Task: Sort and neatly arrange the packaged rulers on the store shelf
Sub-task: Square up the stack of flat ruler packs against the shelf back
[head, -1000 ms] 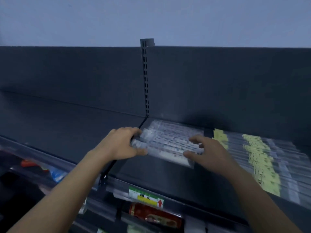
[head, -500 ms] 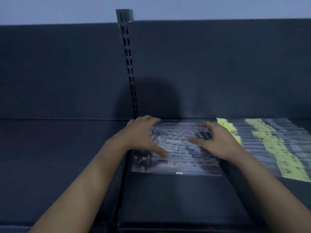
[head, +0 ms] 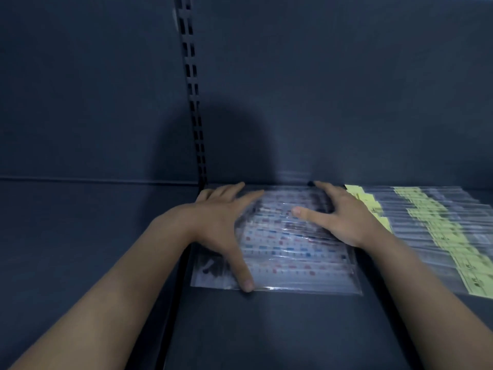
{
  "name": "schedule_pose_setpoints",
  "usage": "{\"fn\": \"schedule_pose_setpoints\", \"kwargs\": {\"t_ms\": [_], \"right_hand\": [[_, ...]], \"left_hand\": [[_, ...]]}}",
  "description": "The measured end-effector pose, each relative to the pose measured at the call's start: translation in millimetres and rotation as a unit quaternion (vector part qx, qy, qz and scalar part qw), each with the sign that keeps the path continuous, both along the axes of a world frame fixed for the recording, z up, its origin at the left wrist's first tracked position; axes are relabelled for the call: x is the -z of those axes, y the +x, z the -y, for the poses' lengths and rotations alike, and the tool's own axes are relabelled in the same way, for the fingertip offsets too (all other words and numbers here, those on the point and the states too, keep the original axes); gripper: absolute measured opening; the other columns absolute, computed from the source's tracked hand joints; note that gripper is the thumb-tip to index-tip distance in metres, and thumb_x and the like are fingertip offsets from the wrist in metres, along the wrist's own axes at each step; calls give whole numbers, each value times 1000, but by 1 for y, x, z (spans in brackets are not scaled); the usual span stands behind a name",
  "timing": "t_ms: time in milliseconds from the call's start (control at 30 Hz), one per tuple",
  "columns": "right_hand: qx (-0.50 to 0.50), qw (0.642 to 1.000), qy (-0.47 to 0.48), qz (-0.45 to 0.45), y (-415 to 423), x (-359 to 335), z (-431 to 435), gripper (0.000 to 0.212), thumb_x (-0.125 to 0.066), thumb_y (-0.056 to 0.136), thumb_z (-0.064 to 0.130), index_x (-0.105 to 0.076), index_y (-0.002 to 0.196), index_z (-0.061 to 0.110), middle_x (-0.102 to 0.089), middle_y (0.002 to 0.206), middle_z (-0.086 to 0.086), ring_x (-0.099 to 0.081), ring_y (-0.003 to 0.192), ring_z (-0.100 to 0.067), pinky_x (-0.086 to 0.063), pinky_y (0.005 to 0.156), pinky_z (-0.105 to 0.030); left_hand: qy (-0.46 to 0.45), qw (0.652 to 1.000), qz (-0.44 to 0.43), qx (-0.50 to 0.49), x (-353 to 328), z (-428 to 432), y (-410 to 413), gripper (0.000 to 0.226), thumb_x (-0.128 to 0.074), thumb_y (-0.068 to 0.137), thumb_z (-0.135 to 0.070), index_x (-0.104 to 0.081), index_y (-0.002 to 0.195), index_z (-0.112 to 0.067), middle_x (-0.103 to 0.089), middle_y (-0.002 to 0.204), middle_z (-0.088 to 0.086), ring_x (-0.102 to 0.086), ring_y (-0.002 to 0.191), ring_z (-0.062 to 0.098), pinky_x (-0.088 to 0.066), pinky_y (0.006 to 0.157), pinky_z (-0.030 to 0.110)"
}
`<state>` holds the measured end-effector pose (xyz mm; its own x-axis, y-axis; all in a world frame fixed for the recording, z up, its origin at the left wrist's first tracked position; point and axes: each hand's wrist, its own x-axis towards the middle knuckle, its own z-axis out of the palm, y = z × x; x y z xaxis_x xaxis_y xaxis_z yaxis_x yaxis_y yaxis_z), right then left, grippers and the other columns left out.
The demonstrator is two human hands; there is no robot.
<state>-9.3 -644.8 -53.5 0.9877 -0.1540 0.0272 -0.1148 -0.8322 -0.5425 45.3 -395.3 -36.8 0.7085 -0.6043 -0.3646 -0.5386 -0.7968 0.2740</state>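
A stack of clear-packaged rulers with red and blue markings (head: 290, 252) lies flat on the dark shelf (head: 266, 329), close to the back panel. My left hand (head: 221, 222) lies flat on its left end, fingers spread and thumb reaching to the front edge. My right hand (head: 338, 217) presses flat on the right end, fingers pointing toward the back wall. To the right, touching that stack, lies a row of clear-packaged rulers with yellow labels (head: 432, 228).
A slotted upright (head: 193, 89) runs up the dark back panel just left of the stack. A seam beside the stack divides this shelf from the neighbouring shelf board (head: 80, 249) on the left.
The stack has gone from tilted to square against the back panel. Both hands have flattened and spread over it, and my view has moved closer and lower.
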Motion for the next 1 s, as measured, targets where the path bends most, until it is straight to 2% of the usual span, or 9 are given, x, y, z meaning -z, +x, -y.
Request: {"fn": "schedule_pose_setpoints", "kwargs": {"t_ms": [100, 233, 333, 433, 533, 700, 800, 900, 1000], "right_hand": [[-21, 999, -26, -10, 4, 4, 0, 118, -33, 47, 96, -30, 147, 33, -32, 154, 2, -27, 141, -18, -23, 115, -42], [-53, 997, -35, -41, 4, -3, -3, 121, -35, 45, 97, -30, 147, 32, -29, 154, 4, -24, 141, -18, -21, 116, -41], [-101, 988, -60, -102, 1, -11, -1, 135, -48, 35, 99, -21, 149, 31, -24, 148, 12, -20, 139, -14, -21, 114, -35], [-142, 971, -77, -177, -4, -16, 5, 149, -65, 23, 86, -6, 150, 35, -11, 143, 23, -9, 138, -6, -15, 113, -27], [-180, 956, -94, -213, -7, -16, 9, 155, -77, 26, 75, 6, 150, 34, -7, 138, 26, -4, 135, -1, -10, 109, -21], [-148, 978, -72, -125, -2, -16, 10, 135, -85, 34, 65, -24, 147, 25, -29, 125, 15, -22, 123, -6, -21, 100, -19], [-128, 986, -60, -91, 2, -14, 8, 97, -88, 38, 60, -45, 121, 35, -41, 113, 15, -33, 116, -11, -33, 95, -25], [-116, 988, -52, -91, 3, -14, 7, 81, -88, 41, 58, -47, 106, 34, -43, 106, 18, -37, 110, -12, -35, 85, -26], [-117, 987, -62, -90, 1, -16, 5, 75, -87, 44, 57, -47, 101, 30, -43, 101, 16, -39, 102, -10, -35, 75, -23]], "left_hand": [[-9, 1000, -3, -6, 4, 2, 1, 151, -75, 18, -82, 19, 134, -64, 27, 152, -27, 26, 140, 3, 15, 109, 33], [-30, 999, 1, -44, 5, -3, 7, 149, -74, 21, -85, 14, 139, -61, 20, 154, -27, 20, 142, 3, 11, 110, 31], [-26, 998, -12, -61, 7, -5, 11, 147, -71, 25, -87, 11, 142, -57, 16, 155, -25, 15, 144, 7, 8, 113, 35], [-32, 997, -18, -65, 8, -4, 12, 139, -71, 34, -86, 6, 146, -54, 15, 156, -25, 14, 145, 8, 7, 113, 33], [-41, 997, -10, -63, 7, -2, 11, 133, -71, 41, -82, -1, 148, -48, 6, 156, -23, 5, 145, 11, 2, 113, 31], [-71, 995, 27, -66, 3, -1, 9, 123, -67, 45, -79, -17, 149, -37, -23, 141, -19, -20, 134, 12, -17, 116, 33], [-82, 993, 50, -75, 2, -2, 8, 120, -66, 46, -77, -22, 148, -33, -29, 137, -15, -24, 131, 12, -23, 115, 36], [-95, 990, 55, -87, 1, -1, 6, 111, -67, 46, -75, -32, 142, -34, -35, 127, -14, -28, 125, 12, -27, 112, 35], [-118, 988, 46, -91, 2, -1, 6, 82, -76, 49, -68, -48, 119, -35, -42, 110, -16, -33, 114, 12, -35, 103, 34]]}}
